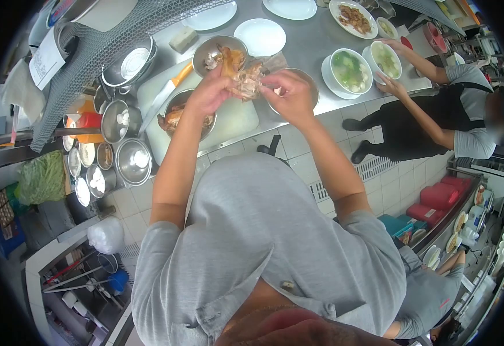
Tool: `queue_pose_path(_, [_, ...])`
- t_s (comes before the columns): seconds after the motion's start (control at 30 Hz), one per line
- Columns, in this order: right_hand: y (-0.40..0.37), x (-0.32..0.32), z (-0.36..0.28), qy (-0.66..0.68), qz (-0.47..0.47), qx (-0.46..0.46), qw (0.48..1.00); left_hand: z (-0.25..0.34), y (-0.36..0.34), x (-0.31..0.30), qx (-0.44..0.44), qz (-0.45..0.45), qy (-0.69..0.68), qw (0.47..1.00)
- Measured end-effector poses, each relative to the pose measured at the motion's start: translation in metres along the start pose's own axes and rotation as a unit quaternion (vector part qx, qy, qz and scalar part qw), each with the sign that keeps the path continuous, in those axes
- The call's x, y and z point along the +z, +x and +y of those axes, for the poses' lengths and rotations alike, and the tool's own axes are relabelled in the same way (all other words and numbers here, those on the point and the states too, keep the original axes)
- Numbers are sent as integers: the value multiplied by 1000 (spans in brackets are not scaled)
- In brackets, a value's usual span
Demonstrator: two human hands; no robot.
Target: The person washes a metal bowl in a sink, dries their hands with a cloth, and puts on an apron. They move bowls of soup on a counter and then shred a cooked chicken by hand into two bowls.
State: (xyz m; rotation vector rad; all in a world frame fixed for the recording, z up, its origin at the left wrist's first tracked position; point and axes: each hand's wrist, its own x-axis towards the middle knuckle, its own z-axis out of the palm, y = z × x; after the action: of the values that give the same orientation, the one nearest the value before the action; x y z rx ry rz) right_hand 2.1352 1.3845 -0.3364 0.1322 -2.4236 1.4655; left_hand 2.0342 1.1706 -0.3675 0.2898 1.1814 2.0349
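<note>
My left hand [210, 92] is closed round a piece of cooked poultry [246, 82], pale meat and bone with browned skin. The fingers of my right hand [292, 98] are pinched at the right side of that same piece. Behind my left hand stands a metal bowl [199, 56] with meat in it. Another metal bowl [210, 124] with browned poultry sits below, on the white cutting board [237, 120]. Partly hidden by my right hand is a third metal bowl [312, 86]. A knife with an orange handle [182, 74] lies on the board's left part.
White plates [260, 37] lie on the steel counter [306, 43]. At the right, a co-worker [436, 109] holds a white bowl of soup [385, 60] beside another soup bowl [350, 71]. Several metal bowls [133, 161] stand at the left. Another person [430, 294] is at the lower right.
</note>
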Motion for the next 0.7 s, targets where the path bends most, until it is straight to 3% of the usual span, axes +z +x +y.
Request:
queue_pose_path(0.1, [7, 16, -8, 45, -28, -72, 996, 2, -7, 4, 10, 16, 6, 1000])
queue_pose_path(0.2, [11, 27, -16, -28, -69, -92, 993, 8, -17, 13, 13, 52, 32, 998])
queue_pose_path(0.3, [20, 35, -22, 6, -120, -66, 990, 16, -26, 10, 16, 81, 77, 994])
queue_pose_path(0.5, [20, 60, -23, 72, -71, -89, 991, 36, -52, 3, 53, 148, 53, 986])
queue_pose_path(0.6, [20, 70, -17, 119, -52, -58, 990, 43, -66, -16, 77, 184, 42, 979])
queue_pose_path(0.7, [19, 81, -1, 283, -101, 82, 950, 44, -83, -33, 78, 202, 38, 976])
